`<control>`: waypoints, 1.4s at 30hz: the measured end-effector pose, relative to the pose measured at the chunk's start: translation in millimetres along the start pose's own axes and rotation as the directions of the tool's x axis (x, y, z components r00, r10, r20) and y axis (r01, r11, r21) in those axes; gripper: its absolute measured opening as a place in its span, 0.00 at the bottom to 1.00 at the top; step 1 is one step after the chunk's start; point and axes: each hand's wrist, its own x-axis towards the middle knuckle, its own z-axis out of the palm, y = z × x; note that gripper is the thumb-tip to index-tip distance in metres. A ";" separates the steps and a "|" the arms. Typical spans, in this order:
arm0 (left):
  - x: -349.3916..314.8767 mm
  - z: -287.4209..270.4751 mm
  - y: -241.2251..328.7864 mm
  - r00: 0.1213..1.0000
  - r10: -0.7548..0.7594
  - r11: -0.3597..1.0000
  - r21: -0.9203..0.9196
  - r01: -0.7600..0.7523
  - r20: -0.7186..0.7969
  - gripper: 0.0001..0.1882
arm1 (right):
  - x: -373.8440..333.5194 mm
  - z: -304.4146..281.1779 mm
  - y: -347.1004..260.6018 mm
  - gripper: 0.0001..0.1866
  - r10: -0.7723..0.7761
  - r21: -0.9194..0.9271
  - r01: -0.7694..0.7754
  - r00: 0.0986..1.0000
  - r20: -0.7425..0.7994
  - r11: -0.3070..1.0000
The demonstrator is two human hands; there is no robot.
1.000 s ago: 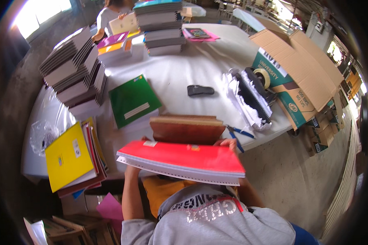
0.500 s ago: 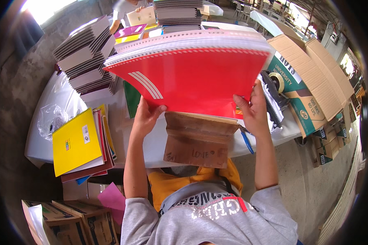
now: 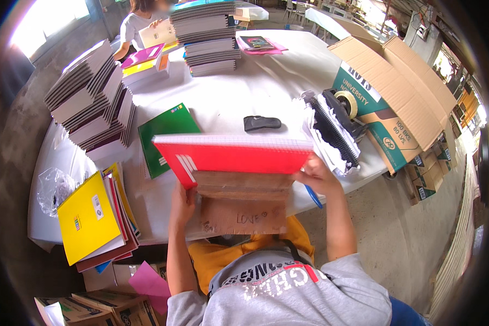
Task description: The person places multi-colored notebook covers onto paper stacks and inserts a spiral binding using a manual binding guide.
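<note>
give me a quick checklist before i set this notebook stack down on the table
1. Left hand grips the left edge of the red spiral notebook stack: ok.
2. Right hand grips its right edge: ok.
3. Brown cardboard pieces under the stack sit square: not ok, the lower one hangs down.
4. Bare white table ahead: ok.
5. Green notebook and black object out of the way: cannot tell, both lie close.

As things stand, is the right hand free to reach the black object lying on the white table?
Probably not: the right hand grips the right end of the red notebook stack, which stands between it and the black object on the table.
</note>
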 end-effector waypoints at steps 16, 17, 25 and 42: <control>44.8 9.6 186.0 0.810 0.469 0.832 0.482 -0.273 -0.351 0.43 | 95.8 -118.4 160.2 0.12 0.203 -0.899 -0.392 0.913 -0.354 0.195; 47.6 24.8 205.3 0.883 0.409 0.838 0.478 -0.264 -0.230 0.43 | 101.7 -122.6 148.5 0.09 0.306 -0.874 -0.442 0.876 -0.373 0.200; 84.6 81.8 220.1 0.898 0.386 0.857 0.442 -0.264 -0.211 0.28 | 116.2 -163.6 72.5 0.18 0.129 -0.891 -0.410 0.911 -0.391 0.197; 82.8 78.1 223.6 0.888 0.427 0.821 0.484 -0.301 -0.172 0.23 | 24.8 -62.3 -77.9 0.14 -0.207 -0.490 0.118 0.970 -0.131 0.864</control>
